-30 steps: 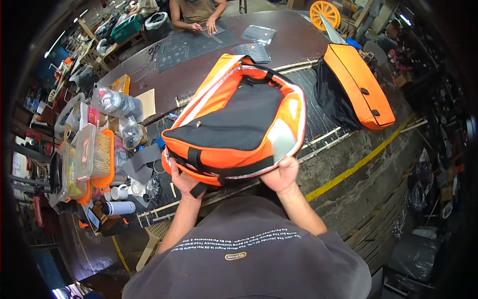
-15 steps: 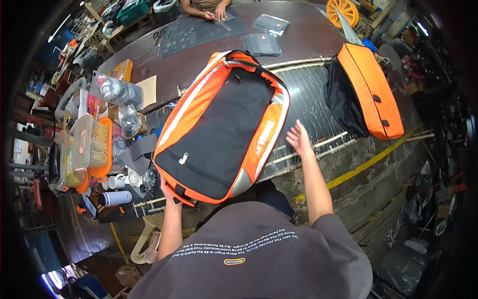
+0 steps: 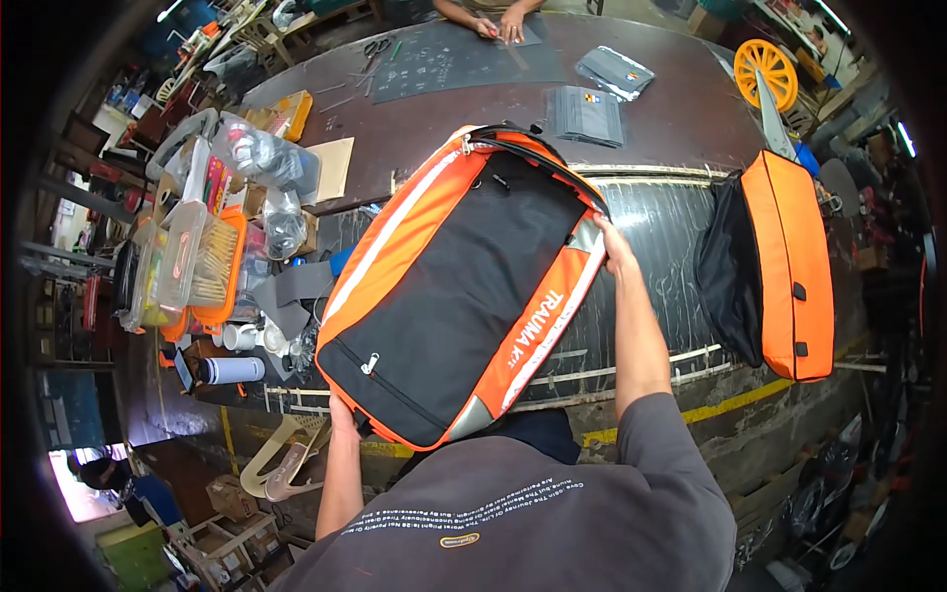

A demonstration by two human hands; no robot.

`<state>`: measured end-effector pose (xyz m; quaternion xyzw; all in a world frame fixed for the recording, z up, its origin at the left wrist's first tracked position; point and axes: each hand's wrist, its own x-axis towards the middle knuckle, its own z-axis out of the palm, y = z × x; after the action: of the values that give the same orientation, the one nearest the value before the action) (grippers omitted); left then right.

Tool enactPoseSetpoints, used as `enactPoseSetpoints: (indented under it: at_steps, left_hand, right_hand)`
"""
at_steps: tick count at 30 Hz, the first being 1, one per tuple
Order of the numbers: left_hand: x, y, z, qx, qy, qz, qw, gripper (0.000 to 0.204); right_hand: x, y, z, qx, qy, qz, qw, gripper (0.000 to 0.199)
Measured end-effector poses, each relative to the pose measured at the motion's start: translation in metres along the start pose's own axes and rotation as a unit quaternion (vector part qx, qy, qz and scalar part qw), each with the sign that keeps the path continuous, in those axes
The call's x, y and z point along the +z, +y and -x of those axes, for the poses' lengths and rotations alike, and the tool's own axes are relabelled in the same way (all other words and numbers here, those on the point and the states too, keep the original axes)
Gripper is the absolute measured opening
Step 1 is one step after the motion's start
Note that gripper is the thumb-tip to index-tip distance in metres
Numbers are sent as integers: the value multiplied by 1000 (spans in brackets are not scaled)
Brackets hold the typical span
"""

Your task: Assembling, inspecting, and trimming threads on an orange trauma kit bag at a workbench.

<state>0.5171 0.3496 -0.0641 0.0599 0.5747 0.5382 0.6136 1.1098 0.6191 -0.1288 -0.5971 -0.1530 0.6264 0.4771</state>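
Orange-and-black bag (image 3: pixel 464 296), now laid flat and lengthwise on the desk (image 3: pixel 671 128) after being turned. Left hand (image 3: pixel 343 409) grips its near corner; right hand (image 3: pixel 617 252), fingers spread, steadies its far edge, newly re-engaged.

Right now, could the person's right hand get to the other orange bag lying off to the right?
Probably yes. The right hand rests on the edge of the big orange and black bag, and the second orange bag lies on the same table with only bare surface between. It would have to let go first.
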Motion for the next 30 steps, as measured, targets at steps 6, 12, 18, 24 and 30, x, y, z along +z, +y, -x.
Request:
enactPoseSetpoints:
  at_steps: [6,12,18,24,30]
  left_hand:
    - [-4,76,7,297,68,-587,750,18]
    - [259,191,68,627,-148,-441,625,45]
    - [414,267,98,875,-129,-366,288,76]
    - [395,301,185,894,-150,-314,281,20]
    - [370,291,247,831,-257,-367,329,25]
  right_hand:
    - [13,-95,30,-178,9,75,981,54]
    - [82,-209,175,-389,-138,81,907,52]
    - [166,-243,340,-461,-252,103,845,49]
    - [156,-255,434,-509,-205,299,781,54]
    - [151,-281,479,-439,-258,387,769,68]
